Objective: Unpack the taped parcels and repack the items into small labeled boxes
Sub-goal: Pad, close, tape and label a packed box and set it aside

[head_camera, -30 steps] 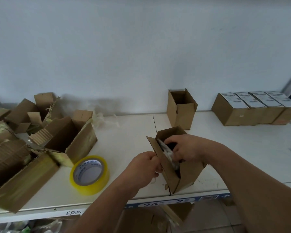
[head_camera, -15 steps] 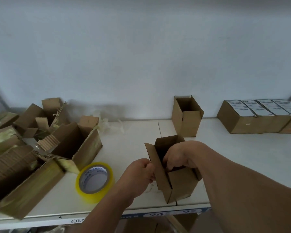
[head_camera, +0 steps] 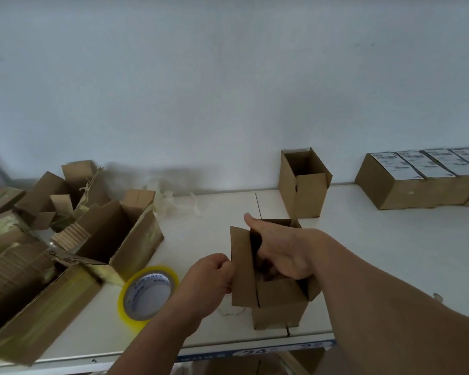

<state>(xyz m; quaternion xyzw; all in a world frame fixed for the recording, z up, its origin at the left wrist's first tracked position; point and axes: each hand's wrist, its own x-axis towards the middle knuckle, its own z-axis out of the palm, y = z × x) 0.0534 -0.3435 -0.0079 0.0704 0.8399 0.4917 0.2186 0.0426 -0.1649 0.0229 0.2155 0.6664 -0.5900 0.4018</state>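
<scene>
A small open box [head_camera: 275, 299] stands upright near the front edge of the white shelf [head_camera: 390, 253], its flaps raised. The left hand [head_camera: 210, 277] is at the box's left side, fingers curled, pinching the edge of the left flap [head_camera: 243, 263]. The right hand [head_camera: 284, 253] reaches down into the box from above; its fingers are hidden inside, its thumb is extended toward the rear rim, and whether it holds anything cannot be told. A roll of yellow tape [head_camera: 148, 293] lies flat just left of the left hand. Opened, torn parcels [head_camera: 65, 239] are heaped at the far left. A second empty open box [head_camera: 303, 182] stands behind, against the wall. A row of labeled boxes [head_camera: 423, 180] sits at the far right, well apart.
</scene>
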